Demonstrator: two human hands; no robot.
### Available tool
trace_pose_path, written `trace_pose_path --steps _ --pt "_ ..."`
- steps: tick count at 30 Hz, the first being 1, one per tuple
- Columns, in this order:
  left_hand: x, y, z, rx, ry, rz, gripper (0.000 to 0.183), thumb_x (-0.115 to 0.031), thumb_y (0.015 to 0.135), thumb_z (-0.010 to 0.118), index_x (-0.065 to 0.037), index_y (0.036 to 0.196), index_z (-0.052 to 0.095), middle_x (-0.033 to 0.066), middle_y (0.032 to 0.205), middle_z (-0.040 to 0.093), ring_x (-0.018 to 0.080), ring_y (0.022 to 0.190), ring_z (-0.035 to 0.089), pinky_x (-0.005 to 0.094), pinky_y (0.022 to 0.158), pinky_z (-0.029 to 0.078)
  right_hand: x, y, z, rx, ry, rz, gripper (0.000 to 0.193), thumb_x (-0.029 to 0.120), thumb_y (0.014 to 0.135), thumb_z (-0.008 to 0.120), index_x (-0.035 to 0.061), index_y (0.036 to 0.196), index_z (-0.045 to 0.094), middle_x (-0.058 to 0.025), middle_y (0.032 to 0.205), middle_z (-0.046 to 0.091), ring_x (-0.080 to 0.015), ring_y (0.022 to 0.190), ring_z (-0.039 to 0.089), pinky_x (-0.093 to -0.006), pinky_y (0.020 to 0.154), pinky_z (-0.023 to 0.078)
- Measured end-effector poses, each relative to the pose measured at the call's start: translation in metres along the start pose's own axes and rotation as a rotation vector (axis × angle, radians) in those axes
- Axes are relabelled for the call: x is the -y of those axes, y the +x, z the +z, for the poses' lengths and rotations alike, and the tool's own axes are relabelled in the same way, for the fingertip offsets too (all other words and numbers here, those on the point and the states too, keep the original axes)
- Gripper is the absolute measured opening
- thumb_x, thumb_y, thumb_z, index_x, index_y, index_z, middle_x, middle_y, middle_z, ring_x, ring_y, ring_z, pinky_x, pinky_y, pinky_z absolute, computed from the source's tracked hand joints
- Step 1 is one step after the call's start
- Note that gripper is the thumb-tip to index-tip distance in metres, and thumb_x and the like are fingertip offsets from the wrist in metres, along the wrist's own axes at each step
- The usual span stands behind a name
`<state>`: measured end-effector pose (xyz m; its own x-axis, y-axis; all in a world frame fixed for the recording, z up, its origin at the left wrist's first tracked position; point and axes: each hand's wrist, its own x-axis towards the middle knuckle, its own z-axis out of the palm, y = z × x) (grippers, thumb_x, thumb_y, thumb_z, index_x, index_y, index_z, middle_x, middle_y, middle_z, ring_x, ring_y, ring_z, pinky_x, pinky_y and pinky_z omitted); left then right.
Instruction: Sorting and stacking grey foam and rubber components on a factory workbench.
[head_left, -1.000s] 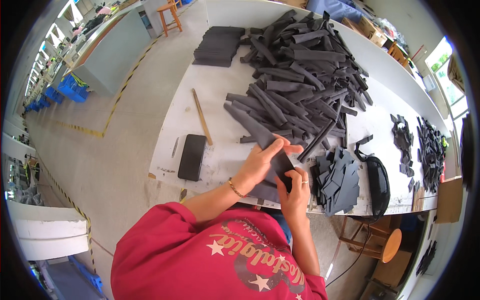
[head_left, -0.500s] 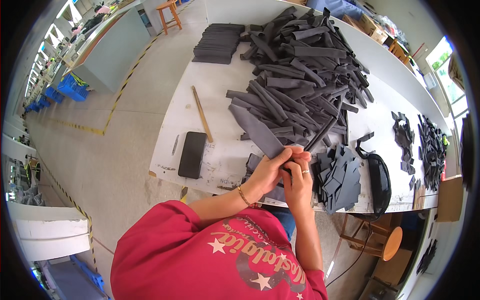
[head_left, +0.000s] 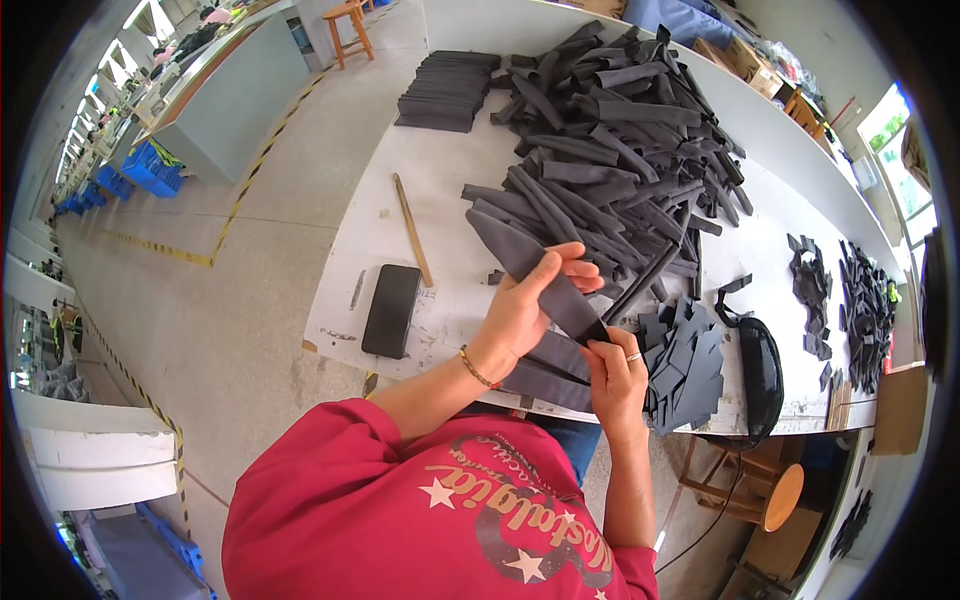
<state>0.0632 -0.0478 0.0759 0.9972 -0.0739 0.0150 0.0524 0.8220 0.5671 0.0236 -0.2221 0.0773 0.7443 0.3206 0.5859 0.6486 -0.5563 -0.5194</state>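
A matt, dark grey strip of soft foam-like sheet is held in the hands. The same matt material is seen in the pile at 12 o'clock. The counter looks white, smooth and scuffed. A glossy black phone and a bare wooden stick lie at 9 o'clock.

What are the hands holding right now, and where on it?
Both hold one long dark fabric strip: left hand around its middle, right hand pinching its near end.
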Motion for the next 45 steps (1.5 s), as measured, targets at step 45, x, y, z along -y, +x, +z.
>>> trace_pose_path --steps 45 --pt "0.000 -0.027 -0.040 -0.204 0.038 -0.028 0.029 -0.022 0.095 0.064 0.003 0.111 0.063 0.0168 0.101 0.070 0.0312 0.095 0.069 0.0411 0.082 0.057 0.003 -0.024 0.000 -0.200 0.606 0.654 0.009 0.005 0.092 0.066 0.0020 0.088 0.059 0.0051 0.078 0.053 -0.0041 0.071 0.045 -0.0177 0.068 0.037"
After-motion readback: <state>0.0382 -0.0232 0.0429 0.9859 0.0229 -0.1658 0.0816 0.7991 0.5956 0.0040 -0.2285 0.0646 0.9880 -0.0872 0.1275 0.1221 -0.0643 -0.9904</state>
